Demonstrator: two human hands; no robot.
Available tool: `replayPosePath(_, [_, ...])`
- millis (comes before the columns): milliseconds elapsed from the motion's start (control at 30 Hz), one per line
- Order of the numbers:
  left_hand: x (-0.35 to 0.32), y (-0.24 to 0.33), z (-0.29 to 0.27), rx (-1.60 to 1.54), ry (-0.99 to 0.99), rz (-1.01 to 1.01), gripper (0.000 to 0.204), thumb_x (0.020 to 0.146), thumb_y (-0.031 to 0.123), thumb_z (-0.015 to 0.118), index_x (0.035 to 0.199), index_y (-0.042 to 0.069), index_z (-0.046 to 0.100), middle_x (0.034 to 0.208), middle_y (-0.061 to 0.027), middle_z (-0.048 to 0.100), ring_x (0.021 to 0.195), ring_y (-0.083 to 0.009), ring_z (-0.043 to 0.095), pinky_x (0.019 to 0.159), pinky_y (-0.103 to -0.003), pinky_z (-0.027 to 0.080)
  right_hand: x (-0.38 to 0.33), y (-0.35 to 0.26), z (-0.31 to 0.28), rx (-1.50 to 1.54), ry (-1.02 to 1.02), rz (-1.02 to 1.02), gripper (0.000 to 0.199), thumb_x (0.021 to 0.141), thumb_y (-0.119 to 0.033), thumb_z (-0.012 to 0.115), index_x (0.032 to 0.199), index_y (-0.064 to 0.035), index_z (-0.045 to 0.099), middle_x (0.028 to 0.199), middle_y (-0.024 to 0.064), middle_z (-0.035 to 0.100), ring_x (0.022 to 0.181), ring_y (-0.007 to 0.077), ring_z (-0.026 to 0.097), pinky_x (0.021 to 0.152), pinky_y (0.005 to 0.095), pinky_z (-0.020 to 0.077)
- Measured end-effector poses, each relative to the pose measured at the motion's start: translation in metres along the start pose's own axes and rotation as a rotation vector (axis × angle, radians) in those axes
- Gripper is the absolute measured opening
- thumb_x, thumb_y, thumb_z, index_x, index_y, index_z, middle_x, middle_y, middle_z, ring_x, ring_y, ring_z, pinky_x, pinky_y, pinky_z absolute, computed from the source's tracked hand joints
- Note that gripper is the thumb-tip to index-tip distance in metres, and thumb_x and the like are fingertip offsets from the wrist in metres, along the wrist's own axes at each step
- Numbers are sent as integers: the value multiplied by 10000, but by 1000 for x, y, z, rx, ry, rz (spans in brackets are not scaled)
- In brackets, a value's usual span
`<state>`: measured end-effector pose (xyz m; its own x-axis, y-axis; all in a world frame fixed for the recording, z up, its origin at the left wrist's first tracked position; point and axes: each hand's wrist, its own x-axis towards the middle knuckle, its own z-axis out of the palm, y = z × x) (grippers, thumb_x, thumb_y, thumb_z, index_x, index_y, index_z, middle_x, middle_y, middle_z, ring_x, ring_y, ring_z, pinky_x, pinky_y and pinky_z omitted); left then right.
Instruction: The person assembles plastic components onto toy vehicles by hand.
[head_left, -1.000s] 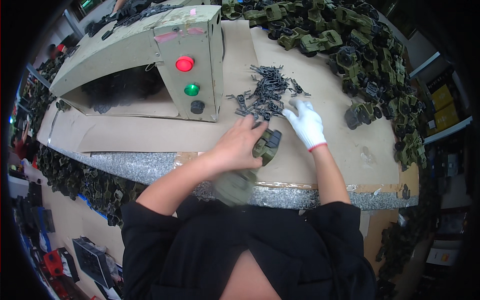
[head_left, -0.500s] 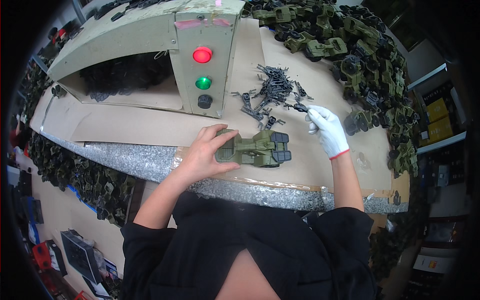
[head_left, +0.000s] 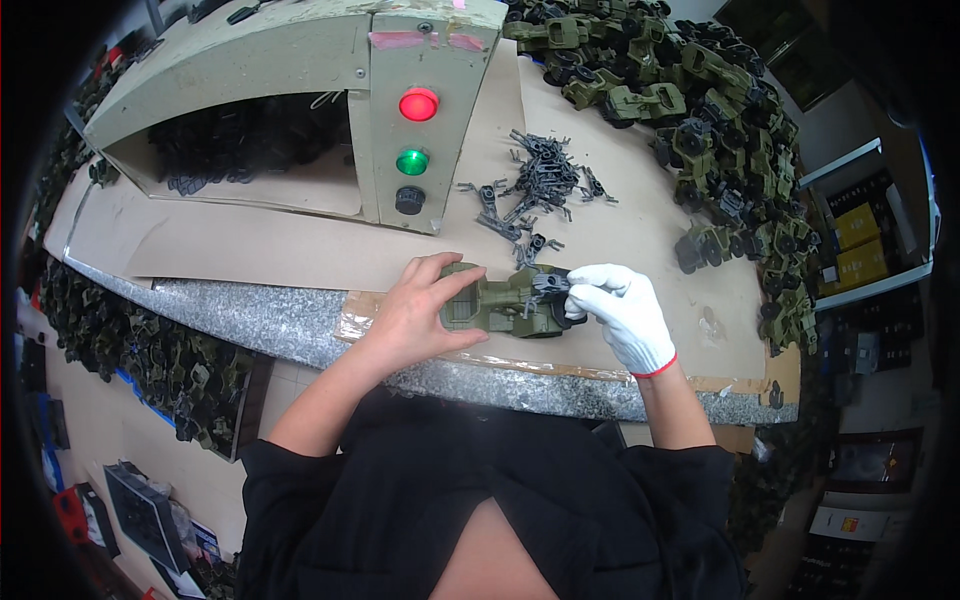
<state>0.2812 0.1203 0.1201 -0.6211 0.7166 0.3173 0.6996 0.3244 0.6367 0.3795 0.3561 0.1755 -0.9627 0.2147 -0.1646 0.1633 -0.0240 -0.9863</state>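
Speckled desk (head_left: 270,318) under brown paper (head_left: 640,235), pale machine (head_left: 300,65) left, olive toy heap (head_left: 690,130) right | toy vehicle (head_left: 505,298) flat near front edge | left grip (head_left: 406,312) clasping its left end | gloved right grip (head_left: 622,315) pinching grey part (head_left: 548,284) over its right end, contact unclear from here | tip: brace vehicle, hold part square, fingertips clear

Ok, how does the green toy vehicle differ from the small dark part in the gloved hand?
The green toy vehicle is mostly olive; the small dark part is grey-black. The vehicle is bulky, the part much smaller. The left hand spans the vehicle's end; the right hand pinches the part. Both have lookalikes piled on the table.
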Motion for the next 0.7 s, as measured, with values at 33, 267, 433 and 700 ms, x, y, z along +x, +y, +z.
replayPosePath(33, [0,0,0,-9,-5,4,626,606,300,761,1164,116,546,1207,-168,445,1111,-326,421,914,-389,406,0,-2,0,-2,-2,1,189,789,-27,600,962,49,594,752,79,613,661,127,574,610,248,471])
replayPosePath(267, [0,3,-1,-30,-25,-19,650,590,288,776,1173,119,545,1210,-155,449,1116,-319,422,936,-390,382,0,2,-2,-15,-12,84,187,790,-46,605,954,44,598,743,75,615,642,125,575,602,248,470])
replayPosePath(433, [-3,3,0,-20,-16,-22,654,588,283,775,1174,111,541,1200,-158,452,1106,-318,426,919,-384,394,10,-39,-1,-726,-170,9,223,799,-152,604,966,-6,610,814,95,624,704,177,592,661,317,479])
replayPosePath(700, [4,0,2,-105,46,24,716,582,262,781,1217,98,496,1225,-182,424,1140,-336,409,933,-390,385,63,-7,59,-1289,-123,-610,330,867,-276,468,1101,-50,522,1046,169,564,1001,336,521,859,411,406])
